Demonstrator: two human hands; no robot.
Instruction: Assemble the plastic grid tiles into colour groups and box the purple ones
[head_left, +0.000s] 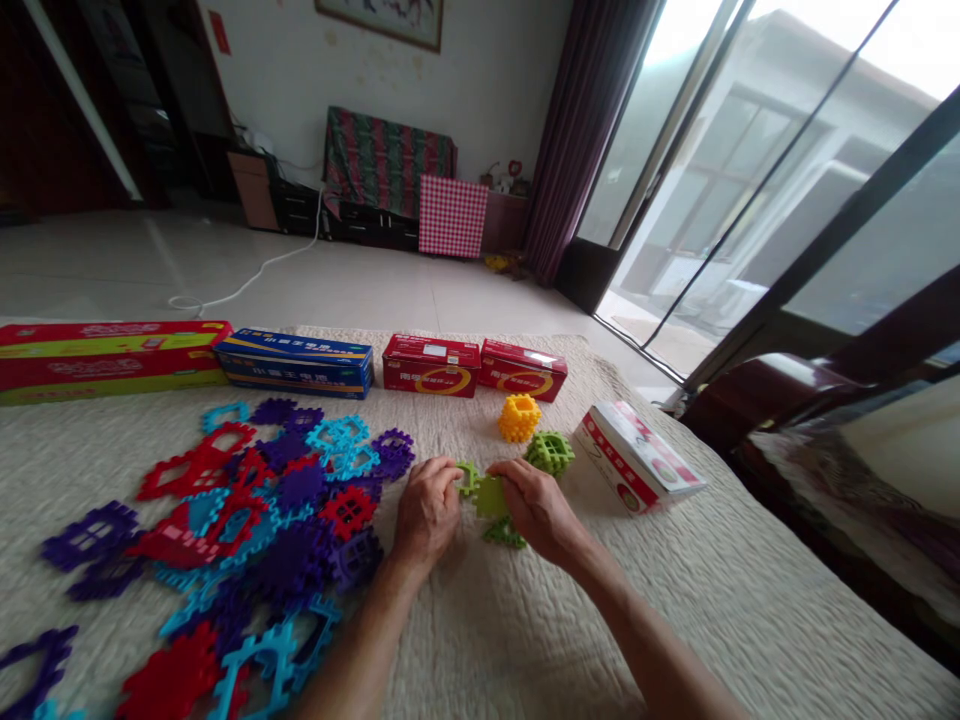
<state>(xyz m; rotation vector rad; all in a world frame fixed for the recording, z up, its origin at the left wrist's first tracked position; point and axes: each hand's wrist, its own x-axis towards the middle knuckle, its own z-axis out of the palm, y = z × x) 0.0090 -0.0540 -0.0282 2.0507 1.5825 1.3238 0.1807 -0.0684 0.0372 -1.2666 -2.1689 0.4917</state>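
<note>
A pile of red, blue and purple tiles (pixel 247 510) lies on the left of the quilted cloth (pixel 465 620). Just right of it, the left hand (pixel 427 510) and the right hand (pixel 536 505) are both closed on the green tiles (pixel 489 495), pinching them between fingertips low over the cloth. Behind the right hand stand a yellow cube (pixel 519 417) and a green cube (pixel 550 452), with a white box (pixel 637 455) further right.

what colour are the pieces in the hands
Light green pieces, held between the left hand and right hand; head view shows it best.
</note>
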